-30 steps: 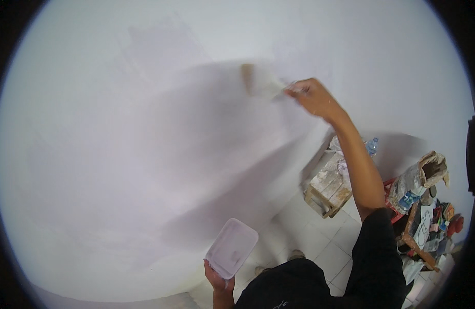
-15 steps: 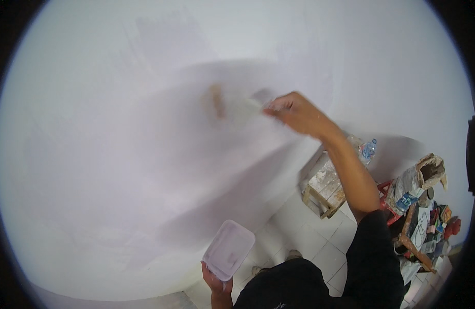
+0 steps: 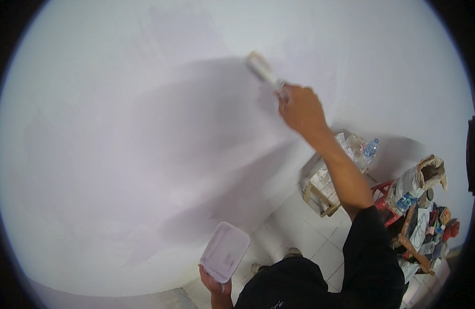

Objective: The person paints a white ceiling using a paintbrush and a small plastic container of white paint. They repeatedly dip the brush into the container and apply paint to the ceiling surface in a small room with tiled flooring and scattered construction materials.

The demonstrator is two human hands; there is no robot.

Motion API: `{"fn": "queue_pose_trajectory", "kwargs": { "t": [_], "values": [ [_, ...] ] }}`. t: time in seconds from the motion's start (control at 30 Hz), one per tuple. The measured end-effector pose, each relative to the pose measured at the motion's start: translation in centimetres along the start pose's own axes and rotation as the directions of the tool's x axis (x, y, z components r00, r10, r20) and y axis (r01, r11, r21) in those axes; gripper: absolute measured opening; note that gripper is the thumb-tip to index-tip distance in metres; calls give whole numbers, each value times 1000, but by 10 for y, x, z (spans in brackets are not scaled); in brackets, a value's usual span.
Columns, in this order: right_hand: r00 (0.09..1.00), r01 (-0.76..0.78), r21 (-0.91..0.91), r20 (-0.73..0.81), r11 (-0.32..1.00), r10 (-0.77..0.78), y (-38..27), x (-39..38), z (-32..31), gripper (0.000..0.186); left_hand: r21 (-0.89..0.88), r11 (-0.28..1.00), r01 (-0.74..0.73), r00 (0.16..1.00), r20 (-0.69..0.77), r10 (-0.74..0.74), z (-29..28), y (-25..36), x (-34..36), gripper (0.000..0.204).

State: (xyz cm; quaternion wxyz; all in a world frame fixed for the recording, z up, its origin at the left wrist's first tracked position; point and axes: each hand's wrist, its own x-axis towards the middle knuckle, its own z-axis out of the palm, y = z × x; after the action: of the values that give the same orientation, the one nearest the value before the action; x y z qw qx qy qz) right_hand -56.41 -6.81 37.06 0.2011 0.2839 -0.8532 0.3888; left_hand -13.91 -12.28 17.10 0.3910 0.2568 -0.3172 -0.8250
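Observation:
My right hand [image 3: 300,108], fingers closed round the handle, holds a wide paintbrush [image 3: 261,68] with pale bristles up against the wall [image 3: 119,170]. The brush is slightly blurred, and its tip points up and left. Patches of light lilac paint show on the whiter wall around it, and the arm's shadow falls across them. Low in the picture, my left hand [image 3: 214,282] grips a shallow rectangular tub [image 3: 225,252] by its near end. A thin layer of lilac paint coats the inside of the tub, which is tilted toward me.
At the right, a paint-spattered wooden stool [image 3: 320,193] stands by the wall with a plastic bottle [image 3: 370,148] on it. Beyond are a red stool [image 3: 384,203], an opened paper sack [image 3: 428,172] and a cluttered wooden table [image 3: 415,252]. White floor tiles [image 3: 309,239] lie below.
My right hand has moved up and slightly right, and the brush has swung from pointing left to pointing up-left. The tub has shifted slightly left in my left hand.

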Motion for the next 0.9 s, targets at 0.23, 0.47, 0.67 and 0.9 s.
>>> {"fn": "queue_pose_trajectory", "kwargs": {
  "t": [0.23, 0.47, 0.67, 0.9],
  "values": [
    [947, 65, 449, 254, 891, -197, 55, 23, -22, 22, 4, 999, 46, 998, 38, -46, 8, 0, 9, 56],
    [994, -58, -78, -96, 995, 50, 106, 51, -1, 25, 0, 998, 70, 997, 29, -70, 11, -7, 14, 56],
    [921, 110, 272, 335, 956, -201, -7, -26, -9, 19, 2, 1000, 31, 998, 48, -31, 8, -2, 7, 54],
    [902, -206, 470, 431, 858, -19, 61, 35, -14, 30, -38, 999, -5, 1000, -3, 5, 5, -4, 7, 50]
  ]
}}
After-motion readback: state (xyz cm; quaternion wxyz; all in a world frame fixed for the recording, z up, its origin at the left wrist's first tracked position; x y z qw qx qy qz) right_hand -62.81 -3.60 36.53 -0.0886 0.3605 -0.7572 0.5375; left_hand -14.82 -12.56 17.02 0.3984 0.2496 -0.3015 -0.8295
